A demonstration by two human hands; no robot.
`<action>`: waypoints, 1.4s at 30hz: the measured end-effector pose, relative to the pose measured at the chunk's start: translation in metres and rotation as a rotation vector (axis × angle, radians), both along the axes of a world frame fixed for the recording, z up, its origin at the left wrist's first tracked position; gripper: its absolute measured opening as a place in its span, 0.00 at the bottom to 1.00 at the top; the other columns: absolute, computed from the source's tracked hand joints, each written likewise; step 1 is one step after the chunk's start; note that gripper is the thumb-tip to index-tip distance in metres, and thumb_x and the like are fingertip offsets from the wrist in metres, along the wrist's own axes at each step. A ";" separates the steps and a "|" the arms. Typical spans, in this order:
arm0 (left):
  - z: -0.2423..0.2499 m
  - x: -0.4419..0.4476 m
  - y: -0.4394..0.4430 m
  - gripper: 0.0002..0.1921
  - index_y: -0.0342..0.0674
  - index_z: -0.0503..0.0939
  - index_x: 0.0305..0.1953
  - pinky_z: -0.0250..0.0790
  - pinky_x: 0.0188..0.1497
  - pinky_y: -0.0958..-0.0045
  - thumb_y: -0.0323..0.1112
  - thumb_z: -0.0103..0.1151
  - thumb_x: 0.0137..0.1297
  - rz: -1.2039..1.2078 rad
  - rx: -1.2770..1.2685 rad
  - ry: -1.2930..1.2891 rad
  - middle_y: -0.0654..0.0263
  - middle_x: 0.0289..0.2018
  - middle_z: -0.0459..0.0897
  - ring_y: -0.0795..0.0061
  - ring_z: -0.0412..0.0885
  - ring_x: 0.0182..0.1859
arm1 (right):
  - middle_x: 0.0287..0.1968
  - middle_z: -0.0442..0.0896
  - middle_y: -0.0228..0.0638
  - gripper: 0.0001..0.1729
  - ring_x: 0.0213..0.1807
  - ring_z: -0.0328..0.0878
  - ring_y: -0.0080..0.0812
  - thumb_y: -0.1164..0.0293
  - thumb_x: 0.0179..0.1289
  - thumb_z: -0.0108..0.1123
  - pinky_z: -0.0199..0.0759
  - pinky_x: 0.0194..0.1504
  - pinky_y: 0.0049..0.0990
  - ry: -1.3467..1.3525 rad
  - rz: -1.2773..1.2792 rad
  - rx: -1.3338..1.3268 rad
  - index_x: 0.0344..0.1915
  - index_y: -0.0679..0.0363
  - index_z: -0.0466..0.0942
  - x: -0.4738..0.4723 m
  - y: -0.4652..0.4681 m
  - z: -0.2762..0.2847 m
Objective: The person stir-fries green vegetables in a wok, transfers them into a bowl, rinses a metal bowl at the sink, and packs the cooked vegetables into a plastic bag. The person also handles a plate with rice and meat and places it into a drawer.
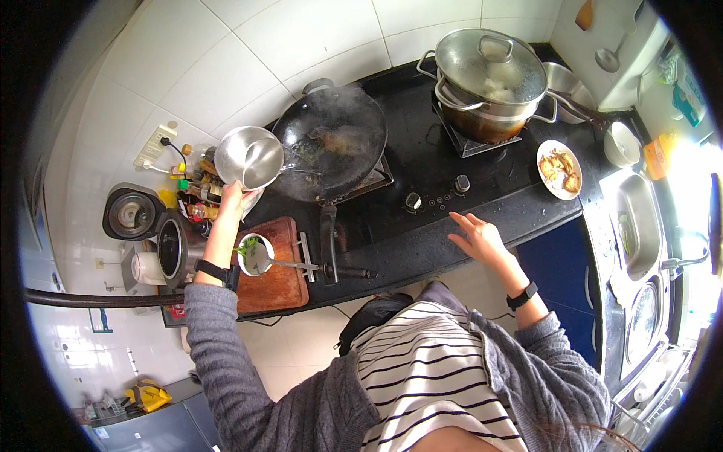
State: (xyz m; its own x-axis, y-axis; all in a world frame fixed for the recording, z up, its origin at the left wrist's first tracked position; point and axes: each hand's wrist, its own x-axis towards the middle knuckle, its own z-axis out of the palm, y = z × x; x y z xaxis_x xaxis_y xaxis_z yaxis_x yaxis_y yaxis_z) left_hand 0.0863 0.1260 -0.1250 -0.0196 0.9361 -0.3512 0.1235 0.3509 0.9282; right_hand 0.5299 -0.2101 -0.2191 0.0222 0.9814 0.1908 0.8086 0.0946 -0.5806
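Observation:
My left hand [232, 195] grips the rim of a stainless steel bowl [240, 152], which is tilted toward the wok [361, 121]. Clear liquid appears to run from the bowl's lip into the wok, where something brownish sits amid steam. Fingers apart and holding nothing, my right hand [480, 237] hovers by the counter's front edge, near the stove knobs [413, 201]. Below the left hand, a small white bowl [270, 248] with chopped green leaves stands on a wooden cutting board [282, 291]. A dark-handled metal spatula or ladle [294, 264] rests across that bowl.
A lidded steamer pot [480, 116] sits on the right burner. Near it are a plate of browned food [559, 169], a white bowl [621, 144] and the sink [641, 226]. Seasoning bottles [200, 192] crowd the left. The wok's handle [329, 243] juts toward me.

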 end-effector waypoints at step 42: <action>-0.003 0.093 0.005 0.28 0.33 0.51 0.62 0.76 0.45 0.60 0.24 0.45 0.59 -0.193 0.651 0.548 0.43 0.55 0.62 0.52 0.74 0.51 | 0.31 0.76 0.43 0.25 0.33 0.77 0.44 0.61 0.57 0.58 0.72 0.33 0.36 -0.006 -0.046 -0.105 0.51 0.62 0.71 -0.010 -0.059 0.014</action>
